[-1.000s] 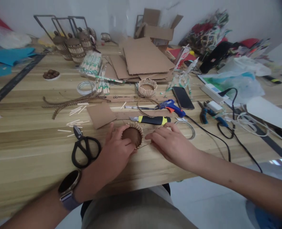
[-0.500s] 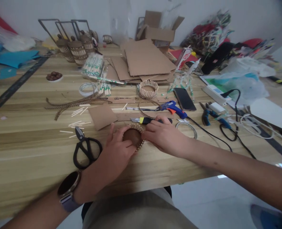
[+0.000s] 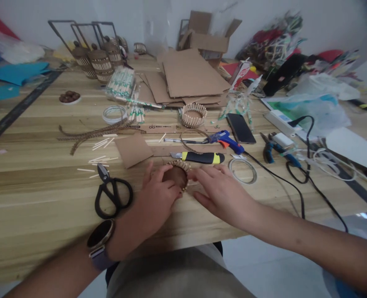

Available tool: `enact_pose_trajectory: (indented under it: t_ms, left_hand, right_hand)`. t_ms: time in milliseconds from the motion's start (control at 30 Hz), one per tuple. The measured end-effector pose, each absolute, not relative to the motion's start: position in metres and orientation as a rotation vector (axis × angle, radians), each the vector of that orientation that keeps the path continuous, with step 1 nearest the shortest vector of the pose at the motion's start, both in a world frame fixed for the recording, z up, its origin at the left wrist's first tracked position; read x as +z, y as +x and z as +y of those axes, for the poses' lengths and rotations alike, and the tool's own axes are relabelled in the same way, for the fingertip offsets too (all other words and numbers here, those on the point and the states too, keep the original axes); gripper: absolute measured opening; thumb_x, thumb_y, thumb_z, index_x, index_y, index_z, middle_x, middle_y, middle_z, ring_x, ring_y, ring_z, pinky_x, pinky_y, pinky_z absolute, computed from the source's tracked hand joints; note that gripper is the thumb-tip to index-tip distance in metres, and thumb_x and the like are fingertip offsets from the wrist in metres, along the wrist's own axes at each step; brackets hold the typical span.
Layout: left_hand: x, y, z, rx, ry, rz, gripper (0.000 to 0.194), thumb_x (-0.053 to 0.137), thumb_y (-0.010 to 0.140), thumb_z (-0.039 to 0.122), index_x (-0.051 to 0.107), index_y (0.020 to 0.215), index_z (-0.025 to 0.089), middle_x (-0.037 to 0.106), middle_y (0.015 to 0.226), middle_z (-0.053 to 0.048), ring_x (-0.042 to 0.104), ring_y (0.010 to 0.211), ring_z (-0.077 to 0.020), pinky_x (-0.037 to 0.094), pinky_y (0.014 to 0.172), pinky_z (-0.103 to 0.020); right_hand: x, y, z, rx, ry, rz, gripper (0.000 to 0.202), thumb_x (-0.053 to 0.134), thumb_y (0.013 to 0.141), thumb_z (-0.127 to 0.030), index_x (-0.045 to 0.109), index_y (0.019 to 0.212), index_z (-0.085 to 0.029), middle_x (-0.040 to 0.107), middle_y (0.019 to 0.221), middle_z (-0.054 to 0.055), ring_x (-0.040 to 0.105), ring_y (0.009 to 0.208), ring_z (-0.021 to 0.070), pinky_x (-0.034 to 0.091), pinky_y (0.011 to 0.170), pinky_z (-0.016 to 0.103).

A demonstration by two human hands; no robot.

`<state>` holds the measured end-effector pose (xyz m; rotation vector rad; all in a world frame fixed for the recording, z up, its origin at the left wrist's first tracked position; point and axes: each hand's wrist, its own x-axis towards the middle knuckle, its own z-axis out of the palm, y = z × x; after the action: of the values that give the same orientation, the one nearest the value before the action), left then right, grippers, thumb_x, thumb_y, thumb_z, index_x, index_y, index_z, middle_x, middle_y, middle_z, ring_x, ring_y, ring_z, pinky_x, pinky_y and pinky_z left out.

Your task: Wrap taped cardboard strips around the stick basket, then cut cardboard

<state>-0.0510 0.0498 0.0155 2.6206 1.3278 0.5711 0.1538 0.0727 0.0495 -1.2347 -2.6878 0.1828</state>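
the left hand [image 3: 157,196] has its fingers bent around a small round cup of sticks [image 3: 177,177]. they grip its left side and the edge near the person. the inside of the cup is brown, and it sits right between the fingers of both hands.

the right hand [image 3: 223,194] has its fingertips up at the right edge of the cup. its thumb sticks out away from the fingers, nearer to the person. i can't tell if those fingertips are pinching anything.

just past the right fingers lies a yellow and black knife [image 3: 204,157]. past that is a blue glue gun [image 3: 230,142], and farther from the fingers is another ring of sticks [image 3: 193,120] (it looks a lot like the cup). a brown cardboard square [image 3: 134,150] lies just past the left fingers. black scissors [image 3: 113,194] rest to the left of them, and little white sticks [image 3: 100,143] lie farther out that way.
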Motion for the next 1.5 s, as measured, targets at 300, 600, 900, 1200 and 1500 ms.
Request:
enact_pose_trajectory:
  t_ms: [300, 600, 900, 1200, 1500]
  left_hand:
    - [0.015, -0.057, 0.051, 0.537, 2.632, 1.306, 0.022, 0.057, 0.092, 0.012, 0.072, 0.078, 0.022, 0.072, 0.073, -0.001, 0.055, 0.127, -0.0368, 0.015, 0.116, -0.076]
    - [0.014, -0.059, 0.052, 0.493, 2.732, 1.292, 0.019, 0.059, 0.093, 0.016, 0.071, 0.081, 0.022, 0.072, 0.076, -0.001, 0.057, 0.125, -0.0349, 0.015, 0.119, -0.072]
    - [0.011, -0.07, 0.058, 0.469, 2.8, 1.195, 0.021, 0.059, 0.094, 0.017, 0.068, 0.077, 0.023, 0.073, 0.093, 0.0, 0.047, 0.134, -0.0302, 0.008, 0.123, -0.065]
    - [0.024, -0.095, 0.085, 0.387, 2.854, 1.113, 0.018, 0.058, 0.094, 0.011, 0.073, 0.085, 0.017, 0.071, 0.102, -0.004, 0.044, 0.126, -0.0322, 0.037, 0.113, -0.058]
    - [0.025, -0.067, 0.087, 0.441, 2.933, 0.994, 0.014, 0.056, 0.096, 0.014, 0.069, 0.092, 0.016, 0.073, 0.093, -0.004, 0.065, 0.099, -0.0211, 0.041, 0.112, -0.045]
  right_hand:
    - [0.044, 0.187, 0.07, 0.372, -1.272, -2.565, 0.011, 0.056, 0.091, -0.012, 0.054, 0.092, -0.023, 0.073, 0.088, 0.0, 0.068, 0.085, 0.0207, 0.037, 0.086, 0.038]
    - [0.037, 0.18, 0.092, -0.171, -1.037, -2.733, 0.027, 0.039, 0.1, -0.01, 0.064, 0.105, -0.017, 0.069, 0.087, 0.006, 0.06, 0.087, 0.0231, 0.03, 0.093, 0.041]
    - [0.039, 0.172, 0.119, -0.184, -0.683, -2.835, 0.03, 0.038, 0.104, -0.015, 0.067, 0.108, -0.018, 0.068, 0.094, 0.007, 0.056, 0.091, 0.0214, 0.027, 0.097, 0.039]
    - [0.034, 0.162, 0.103, -0.279, -0.756, -2.767, 0.03, 0.04, 0.099, -0.007, 0.068, 0.092, -0.017, 0.062, 0.082, 0.004, 0.051, 0.078, 0.0196, 0.028, 0.093, 0.036]
    - [0.039, 0.155, 0.099, -0.151, -0.888, -2.802, 0.023, 0.046, 0.096, -0.007, 0.065, 0.087, -0.017, 0.061, 0.083, 0.006, 0.052, 0.077, 0.0201, 0.028, 0.091, 0.037]
